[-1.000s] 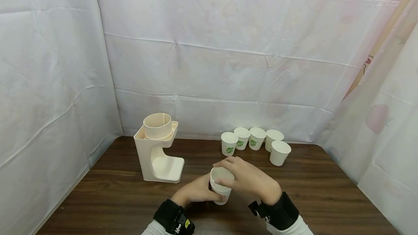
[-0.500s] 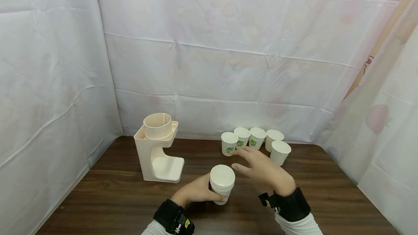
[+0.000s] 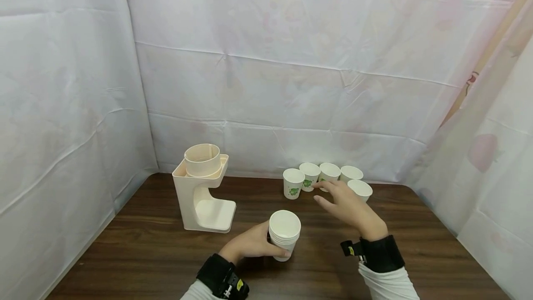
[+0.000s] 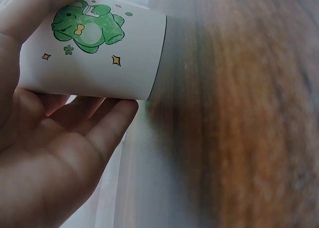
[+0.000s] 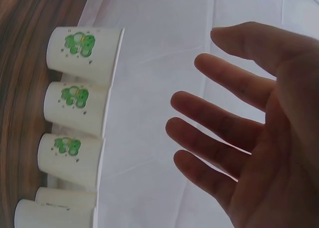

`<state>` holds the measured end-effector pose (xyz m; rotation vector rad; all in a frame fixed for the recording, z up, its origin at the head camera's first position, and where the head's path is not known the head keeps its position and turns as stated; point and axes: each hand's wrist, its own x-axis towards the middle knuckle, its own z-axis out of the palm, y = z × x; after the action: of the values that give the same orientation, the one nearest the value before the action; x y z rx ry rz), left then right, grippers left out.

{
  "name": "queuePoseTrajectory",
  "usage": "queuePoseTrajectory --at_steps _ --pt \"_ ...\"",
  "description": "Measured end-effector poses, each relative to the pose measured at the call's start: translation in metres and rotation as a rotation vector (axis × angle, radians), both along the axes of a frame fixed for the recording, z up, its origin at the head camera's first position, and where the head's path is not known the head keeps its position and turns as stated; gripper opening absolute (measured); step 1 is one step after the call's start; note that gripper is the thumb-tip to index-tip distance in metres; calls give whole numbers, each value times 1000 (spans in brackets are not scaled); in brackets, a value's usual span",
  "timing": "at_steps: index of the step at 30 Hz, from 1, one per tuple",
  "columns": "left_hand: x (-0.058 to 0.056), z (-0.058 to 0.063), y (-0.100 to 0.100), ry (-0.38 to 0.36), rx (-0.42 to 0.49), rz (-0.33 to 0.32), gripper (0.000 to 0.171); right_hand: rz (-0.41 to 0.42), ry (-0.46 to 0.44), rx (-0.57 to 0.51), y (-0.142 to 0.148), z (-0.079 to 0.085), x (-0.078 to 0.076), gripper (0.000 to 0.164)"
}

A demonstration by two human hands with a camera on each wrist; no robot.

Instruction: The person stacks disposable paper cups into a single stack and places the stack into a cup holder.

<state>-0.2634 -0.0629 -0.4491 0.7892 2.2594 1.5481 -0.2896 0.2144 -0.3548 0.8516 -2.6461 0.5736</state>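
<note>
Two hands over a dark wood-grain bench (image 3: 137,253). The left hand (image 3: 250,243) curls its thumb and fingers round a stack of white paper cups (image 3: 285,227), mouth upward, near the front middle of the bench; whether its base touches the wood cannot be told. In the left wrist view, the outer cup bears a green animal print (image 4: 89,28). The right hand (image 3: 347,205) is empty, its fingers extended and spread, raised in front of a group of five upright cups (image 3: 293,183) at the rear. The right wrist view shows its fingertips apart from them; three display green prints. To the left stands a cream holder (image 3: 186,205), with an open cylinder (image 3: 201,165) set in its top. Black bands (image 3: 383,254) encircle both wrists; a pale cloth (image 3: 270,91) hangs behind.
</note>
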Motion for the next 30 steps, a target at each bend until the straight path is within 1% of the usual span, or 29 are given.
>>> queuePoseTrajectory --at_steps 3,6,9,14,17,19,22,25,30 --pt "0 -1 0 2 -5 9 79 -27 -17 -12 4 -1 -3 33" --pt "0 -1 -1 3 -7 12 78 -50 -11 -12 7 -2 -5 32" --pt "0 0 -1 -1 4 -2 78 -60 40 -13 10 -5 -8 29" --pt "0 0 0 -12 23 -22 78 -40 151 -18 17 -11 -14 25" --pt "0 0 0 -18 28 -25 78 -37 183 -13 21 -15 -17 25" --pt "0 0 0 -20 26 -26 78 -51 199 -6 25 -19 -19 25" --pt "0 -1 0 -22 23 -27 78 -84 216 12 32 -24 -21 27" --pt "0 0 1 -18 19 -23 78 -137 229 37 39 -29 -24 29" --pt "3 4 1 0 12 -8 77 -231 219 52 50 -35 -29 30"
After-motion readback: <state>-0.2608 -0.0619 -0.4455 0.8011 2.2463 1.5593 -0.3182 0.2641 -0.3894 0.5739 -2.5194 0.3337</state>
